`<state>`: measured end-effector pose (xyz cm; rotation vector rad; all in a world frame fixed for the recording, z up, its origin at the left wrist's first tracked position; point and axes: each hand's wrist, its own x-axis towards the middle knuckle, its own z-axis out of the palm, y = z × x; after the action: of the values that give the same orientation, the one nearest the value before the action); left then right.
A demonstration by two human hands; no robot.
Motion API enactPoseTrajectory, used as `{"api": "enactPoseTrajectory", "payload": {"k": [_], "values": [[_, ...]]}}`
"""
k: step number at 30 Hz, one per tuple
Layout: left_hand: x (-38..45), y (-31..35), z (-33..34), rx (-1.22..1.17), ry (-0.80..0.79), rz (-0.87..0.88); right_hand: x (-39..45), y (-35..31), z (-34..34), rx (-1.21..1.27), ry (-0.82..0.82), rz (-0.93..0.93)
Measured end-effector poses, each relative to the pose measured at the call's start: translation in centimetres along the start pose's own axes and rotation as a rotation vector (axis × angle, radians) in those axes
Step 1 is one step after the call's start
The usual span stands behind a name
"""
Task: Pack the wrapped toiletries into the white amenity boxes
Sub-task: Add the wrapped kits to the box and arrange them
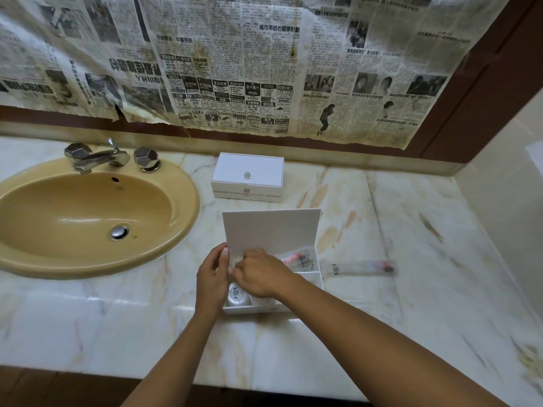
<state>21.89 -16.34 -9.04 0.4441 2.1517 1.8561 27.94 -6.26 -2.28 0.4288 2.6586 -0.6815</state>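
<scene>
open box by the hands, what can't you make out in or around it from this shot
- Head view: the item worked at by the left hand and right hand is hidden by the fingers.
- The open amenity box has its near compartments mostly covered by the right hand; one round wrapped soap shows.
- The closed amenity box has front print too small to read, contents hidden by the lid.
- The wrapped toothbrush on the counter is blurred.

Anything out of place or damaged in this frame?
One wrapped toothbrush packet lies on the marble counter, to the right of the open amenity box, not yet packed. The newspaper covering the wall behind is stained, with a torn lower edge above the sink. Nothing looks spilled.
</scene>
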Motion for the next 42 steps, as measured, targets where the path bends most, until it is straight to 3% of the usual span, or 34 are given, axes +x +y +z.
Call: {"api": "enactPoseTrajectory", "payload": {"k": [3, 7, 10, 27, 30, 34, 37, 42], "values": [[0.0, -0.2, 0.0, 0.009, 0.000, 0.005, -0.5, 0.1, -0.2, -0.023, 0.000, -0.010], [0.3, -0.6, -0.2, 0.013, 0.001, -0.015, -1.2, 0.2, -0.8, -0.213, 0.169, 0.099], [0.2, -0.5, -0.1, -0.007, 0.002, -0.024, -1.6, 1.8, -0.8, -0.248, 0.127, 0.201], [0.0, -0.1, -0.1, -0.032, -0.001, -0.026, -2.5, 2.8, 1.0, -0.162, 0.101, 0.216], [0.0, -0.1, -0.1, -0.033, 0.000, -0.021, -2.6, 3.0, 0.3, -0.130, 0.165, 0.212], [0.1, -0.4, -0.1, -0.030, 0.005, -0.038, -3.4, 4.4, -1.8, -0.070, 0.371, 0.208], [0.2, -0.6, -0.2, -0.024, 0.010, -0.041, -4.5, 6.6, -3.3, -0.046, 0.472, 0.300], [0.1, -0.4, -0.1, -0.016, 0.001, -0.013, -6.0, 10.9, -3.4, -0.120, 0.377, 0.512]]}}
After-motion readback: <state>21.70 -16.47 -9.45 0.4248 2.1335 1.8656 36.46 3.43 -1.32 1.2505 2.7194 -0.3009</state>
